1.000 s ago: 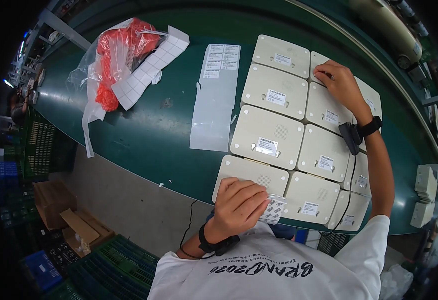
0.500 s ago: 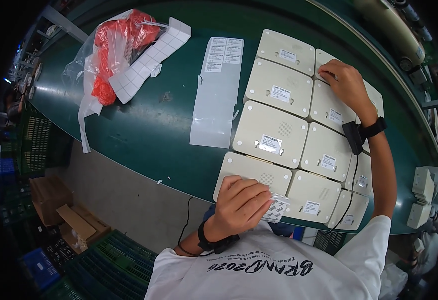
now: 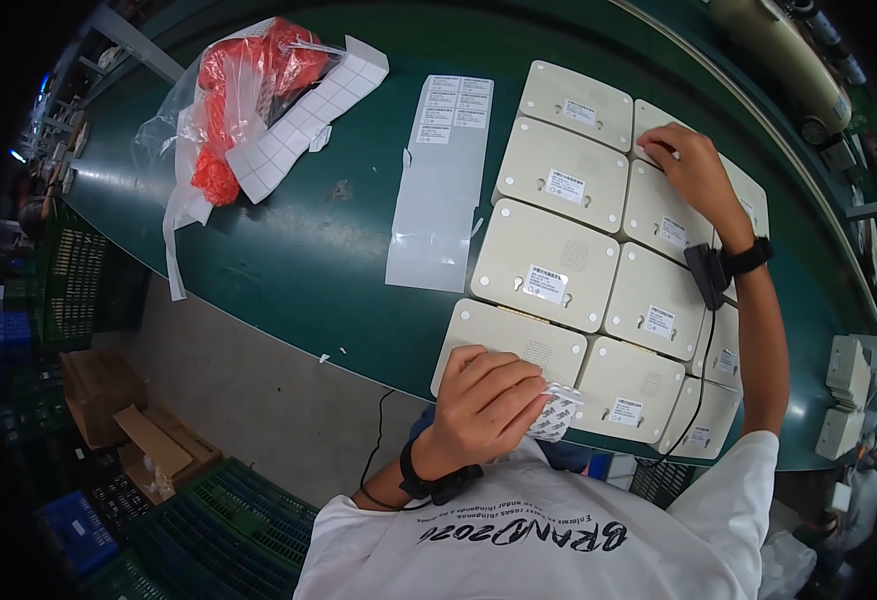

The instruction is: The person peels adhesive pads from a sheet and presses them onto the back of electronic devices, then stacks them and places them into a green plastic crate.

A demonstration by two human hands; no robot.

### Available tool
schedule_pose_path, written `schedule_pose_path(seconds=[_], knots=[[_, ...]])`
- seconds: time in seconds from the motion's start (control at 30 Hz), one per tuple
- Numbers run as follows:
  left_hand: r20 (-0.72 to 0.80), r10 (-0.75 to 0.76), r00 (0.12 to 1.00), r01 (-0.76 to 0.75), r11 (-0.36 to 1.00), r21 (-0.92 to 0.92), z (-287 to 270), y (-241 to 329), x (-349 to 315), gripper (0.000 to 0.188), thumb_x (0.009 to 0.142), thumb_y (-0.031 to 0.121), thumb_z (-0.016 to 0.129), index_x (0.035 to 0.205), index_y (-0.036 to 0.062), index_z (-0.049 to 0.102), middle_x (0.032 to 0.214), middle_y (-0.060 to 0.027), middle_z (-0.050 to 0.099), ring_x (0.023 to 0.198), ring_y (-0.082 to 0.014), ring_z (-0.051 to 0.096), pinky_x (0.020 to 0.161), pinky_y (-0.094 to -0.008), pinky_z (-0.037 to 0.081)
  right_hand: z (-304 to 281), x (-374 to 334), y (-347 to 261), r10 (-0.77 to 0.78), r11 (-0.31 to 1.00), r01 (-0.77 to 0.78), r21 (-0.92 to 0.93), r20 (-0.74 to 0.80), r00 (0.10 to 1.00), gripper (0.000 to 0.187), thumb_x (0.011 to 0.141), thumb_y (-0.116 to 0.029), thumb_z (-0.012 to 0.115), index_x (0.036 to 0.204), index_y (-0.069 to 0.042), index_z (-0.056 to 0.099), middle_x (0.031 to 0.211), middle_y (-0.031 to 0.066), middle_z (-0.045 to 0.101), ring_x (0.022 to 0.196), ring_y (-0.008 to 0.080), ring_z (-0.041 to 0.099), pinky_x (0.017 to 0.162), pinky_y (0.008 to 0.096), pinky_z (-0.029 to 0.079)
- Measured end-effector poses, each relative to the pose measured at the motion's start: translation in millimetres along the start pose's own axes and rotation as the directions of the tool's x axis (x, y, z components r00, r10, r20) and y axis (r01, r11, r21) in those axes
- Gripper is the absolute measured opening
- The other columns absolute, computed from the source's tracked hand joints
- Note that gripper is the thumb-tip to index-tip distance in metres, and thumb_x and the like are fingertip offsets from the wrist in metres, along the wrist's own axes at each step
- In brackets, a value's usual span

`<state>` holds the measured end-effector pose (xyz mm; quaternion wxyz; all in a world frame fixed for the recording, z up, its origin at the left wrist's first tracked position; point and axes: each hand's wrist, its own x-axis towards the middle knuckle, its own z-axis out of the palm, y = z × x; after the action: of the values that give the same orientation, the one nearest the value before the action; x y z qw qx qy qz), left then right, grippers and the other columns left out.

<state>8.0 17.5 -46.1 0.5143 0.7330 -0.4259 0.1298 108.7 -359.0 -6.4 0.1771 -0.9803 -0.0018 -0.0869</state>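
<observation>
5 o'clock in view: my left grip [image 3: 488,405] pinches patterned sheet [image 3: 555,417] | 2 o'clock: my right grip [image 3: 694,165] curled at beige casings [image 3: 548,245], can't tell how closed | 3 o'clock: casings on worktop [image 3: 293,255]

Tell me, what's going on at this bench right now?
A person is working over rows of cream plastic housings laid on a green table. The left hand grips a small printed sheet at the near edge. The right hand has its fingertips by the adjoining edges of two housings farther back; whether they hold anything is too small to tell. To the left lie a partly used label sheet and some red plastic.
</observation>
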Motion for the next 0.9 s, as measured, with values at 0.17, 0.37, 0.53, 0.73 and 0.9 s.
schedule_pose_path(seconds=[0.17,0.37,0.53,0.73,0.9], knots=[[0.021,0.027,0.999,-0.027,1.000,0.015,-4.9,6.1,1.0,0.033,0.064,0.003,0.081,0.096,0.0084,0.072,0.095,-0.0039,0.071,0.083,-0.0219,0.067,0.076,-0.0374,0.043,10.7,-30.7,-3.3,-0.085,0.996,0.088,0.020,-0.122,0.989,0.026,0.093,0.005,0.056,0.115,0.002,0.069,0.109,0.0166,0.068,0.100,0.0283,0.066,0.088,0.0322,0.051],[0.019,0.110,0.994,-0.110,0.994,0.004,-8.7,-1.5,-1.8,0.038,0.063,0.006,0.081,0.100,0.0122,0.074,0.098,-0.0018,0.071,0.084,-0.0196,0.066,0.079,-0.0382,0.042,-6.7,-46.7,-38.0,-0.050,0.944,0.069,0.322,-0.066,0.997,0.027,0.096,0.004,0.053,0.117,0.001,0.069,0.112,0.0154,0.067,0.104,0.0311,0.064,0.091,0.0316,0.049],[-0.006,0.168,0.986,-0.169,0.986,-0.016,-16.9,10.7,-5.7,0.035,0.066,0.008,0.081,0.100,0.0116,0.073,0.099,-0.0010,0.071,0.085,-0.0184,0.066,0.082,-0.0391,0.042,-26.5,-133.8,-165.2,-0.279,0.743,0.047,0.668,0.245,0.928,0.014,0.087,0.000,0.070,0.101,0.000,0.074,0.096,0.0112,0.071,0.087,0.0245,0.067,0.078,0.0326,0.053],[0.001,0.177,0.984,-0.177,0.984,-0.031,-16.5,12.9,-6.5,0.035,0.071,0.012,0.082,0.104,0.0113,0.073,0.099,-0.0008,0.073,0.084,-0.0179,0.067,0.083,-0.0416,0.041,-16.5,-178.0,-181.7,-0.179,0.610,-0.117,0.784,0.280,0.943,0.017,0.079,0.002,0.079,0.096,-0.001,0.076,0.091,0.0107,0.070,0.078,0.0236,0.066,0.068,0.0317,0.052],[0.023,0.190,0.981,-0.189,0.981,-0.041,-12.9,14.7,-6.6,0.031,0.071,0.012,0.082,0.101,0.0108,0.073,0.098,-0.0011,0.073,0.082,-0.0177,0.068,0.082,-0.0396,0.041,-12.5,-183.1,-185.4,-0.236,0.652,0.022,0.758,0.175,0.956,0.021,0.077,-0.001,0.082,0.097,-0.002,0.076,0.090,0.0102,0.069,0.073,0.0225,0.066,0.064,0.0309,0.051]])
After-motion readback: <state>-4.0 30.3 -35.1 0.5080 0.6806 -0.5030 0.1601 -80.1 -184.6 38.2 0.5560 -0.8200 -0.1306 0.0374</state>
